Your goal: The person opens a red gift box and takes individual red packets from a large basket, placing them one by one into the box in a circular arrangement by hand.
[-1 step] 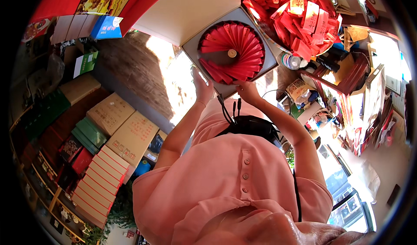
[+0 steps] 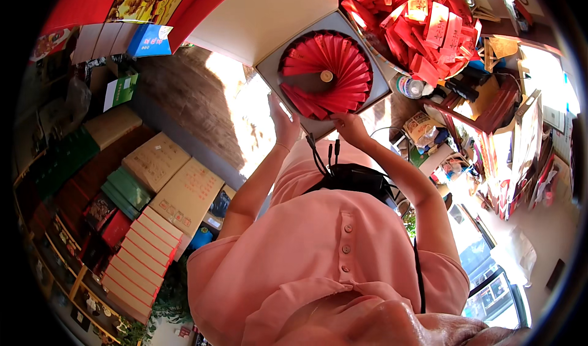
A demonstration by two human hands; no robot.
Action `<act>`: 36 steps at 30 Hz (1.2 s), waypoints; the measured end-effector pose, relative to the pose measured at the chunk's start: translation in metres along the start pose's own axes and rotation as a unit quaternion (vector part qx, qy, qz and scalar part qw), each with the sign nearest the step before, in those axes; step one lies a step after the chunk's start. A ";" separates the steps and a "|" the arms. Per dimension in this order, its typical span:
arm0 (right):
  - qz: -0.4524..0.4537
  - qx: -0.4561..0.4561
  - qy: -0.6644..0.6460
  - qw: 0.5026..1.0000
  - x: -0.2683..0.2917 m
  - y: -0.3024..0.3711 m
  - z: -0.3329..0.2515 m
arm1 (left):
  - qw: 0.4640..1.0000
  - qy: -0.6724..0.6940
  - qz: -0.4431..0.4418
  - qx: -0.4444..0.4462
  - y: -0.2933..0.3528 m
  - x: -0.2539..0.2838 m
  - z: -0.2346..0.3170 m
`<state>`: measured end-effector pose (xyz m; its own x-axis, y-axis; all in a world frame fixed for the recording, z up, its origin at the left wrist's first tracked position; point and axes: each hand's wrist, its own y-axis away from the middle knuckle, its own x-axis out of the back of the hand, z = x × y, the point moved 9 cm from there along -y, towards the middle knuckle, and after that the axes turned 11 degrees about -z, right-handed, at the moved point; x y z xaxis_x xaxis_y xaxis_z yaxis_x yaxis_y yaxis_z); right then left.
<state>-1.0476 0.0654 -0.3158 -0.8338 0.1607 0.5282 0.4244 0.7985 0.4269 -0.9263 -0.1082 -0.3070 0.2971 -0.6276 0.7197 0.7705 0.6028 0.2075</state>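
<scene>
A ring of folded red paper packets (image 2: 352,79) fans around a dark round tray (image 2: 300,82), with a gap on its left side. A small pale disc (image 2: 326,76) sits at the tray's centre. The tray rests in a grey square box (image 2: 378,91). My left hand (image 2: 286,124) is at the box's near left side, its fingers stretched along the edge. At the near rim of the ring, my right hand (image 2: 350,129) has its fingers closed together, touching the lower packets. What lies between those fingertips is hidden.
A round container heaped with red packets (image 2: 438,30) stands at the far right, by a clear jar (image 2: 410,87). A large pale panel (image 2: 263,12) rises behind the box. Cardboard cartons (image 2: 187,196) are stacked on the left. Black cables (image 2: 321,156) hang near my waist.
</scene>
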 end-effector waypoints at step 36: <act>0.474 -0.115 0.265 0.832 0.324 -0.043 0.079 | 0.932 -0.184 -0.180 -0.257 -0.033 -0.047 0.122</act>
<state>-1.3639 0.1295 -0.2212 0.1603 0.3282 0.9309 0.9096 0.3172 -0.2684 -1.0344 -0.0391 -0.2667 -0.1722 -0.4749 0.8630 0.9794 0.0110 0.2015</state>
